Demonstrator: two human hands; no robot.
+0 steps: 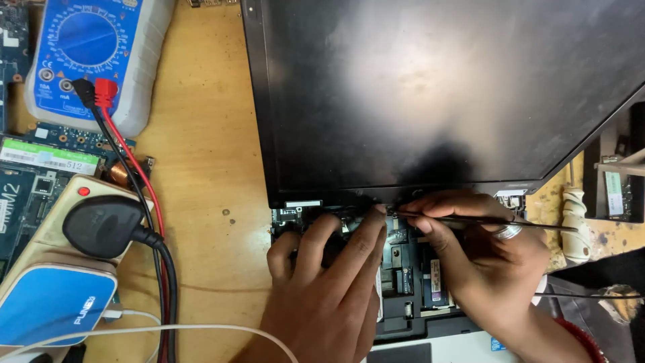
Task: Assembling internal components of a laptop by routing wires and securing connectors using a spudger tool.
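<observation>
Head view.

Laptop (pixel 416 282): opened up, internals bare, lying on a wooden bench (pixel 208 168). Its dark lid (pixel 437 87) fills the upper right of the frame.

Left hand (pixel 329 282): loosely curled, fingers spread over the board just below the hinge; index fingertip presses beside the tweezers' tip. Nothing held.

Right hand (pixel 484 255): closed in a pinch on thin black tweezers (pixel 484 220), ring on one finger. Tweezers lie nearly level, tip touching the board at the hinge edge, between both hands.

Multimeter (pixel 94 47): blue and white, top left, with black and red leads (pixel 134 175) plugged in and running down the bench.

Power strip (pixel 67 228): cream, red switch, black plug (pixel 104 225) seated in it.

Circuit boards (pixel 40 161): stacked at left edge, partly under the strip.

White cable (pixel 201 329): curves along the bottom.
</observation>
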